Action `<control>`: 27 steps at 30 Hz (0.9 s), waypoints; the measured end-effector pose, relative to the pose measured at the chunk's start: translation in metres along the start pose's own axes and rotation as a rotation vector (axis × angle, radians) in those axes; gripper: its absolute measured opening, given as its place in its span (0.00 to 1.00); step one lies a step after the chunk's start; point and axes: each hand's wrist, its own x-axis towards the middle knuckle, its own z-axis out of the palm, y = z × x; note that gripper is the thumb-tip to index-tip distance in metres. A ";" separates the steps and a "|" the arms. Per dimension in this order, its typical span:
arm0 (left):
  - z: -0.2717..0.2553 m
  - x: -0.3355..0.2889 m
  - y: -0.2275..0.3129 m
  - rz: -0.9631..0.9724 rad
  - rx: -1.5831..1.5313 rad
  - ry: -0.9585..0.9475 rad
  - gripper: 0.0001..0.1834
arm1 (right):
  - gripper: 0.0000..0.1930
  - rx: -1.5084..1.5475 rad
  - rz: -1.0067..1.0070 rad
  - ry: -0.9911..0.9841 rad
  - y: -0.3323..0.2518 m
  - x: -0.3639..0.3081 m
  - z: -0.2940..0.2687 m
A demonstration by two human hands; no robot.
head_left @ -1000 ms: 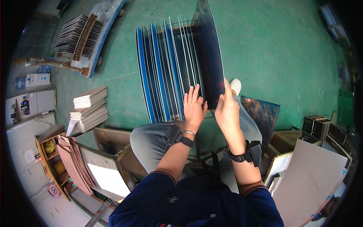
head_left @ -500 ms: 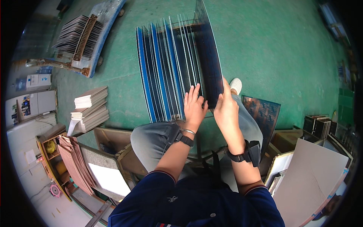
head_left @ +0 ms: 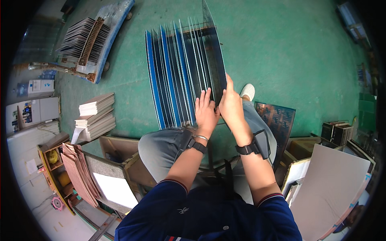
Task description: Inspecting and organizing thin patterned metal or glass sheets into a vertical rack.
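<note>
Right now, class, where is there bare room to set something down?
Green floor lies bare right of the upright panels, beyond the white shoe. A smaller patch sits between the panels and the pale stack. Crowded: around left hand and right hand; beside the right leg, near a dark panel.

Both arms (head_left: 185, 168) stretch forward. The left hand (head_left: 206, 113) has its fingers (head_left: 202, 97) straight and a little spread; just beside it, the right hand (head_left: 231, 105) is closed in a grip.
</note>
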 end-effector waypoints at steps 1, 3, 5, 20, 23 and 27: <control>-0.001 -0.001 0.000 0.001 0.000 0.003 0.06 | 0.30 0.000 -0.002 0.002 -0.004 0.000 -0.004; -0.002 -0.004 0.000 -0.026 -0.035 0.013 0.05 | 0.33 -0.034 -0.067 -0.081 -0.021 -0.001 -0.014; -0.002 -0.003 -0.003 -0.019 -0.004 0.019 0.05 | 0.37 -0.058 -0.066 -0.104 -0.026 0.001 -0.011; -0.024 0.004 0.004 -0.014 -0.230 0.136 0.03 | 0.29 0.012 -0.207 -0.080 0.064 -0.051 0.016; -0.076 0.012 0.022 -0.206 -0.558 -0.025 0.05 | 0.28 -0.013 -0.121 -0.114 0.072 -0.076 -0.003; -0.198 -0.008 0.029 -0.010 -0.604 0.164 0.05 | 0.23 0.085 0.030 -0.186 0.080 -0.095 -0.032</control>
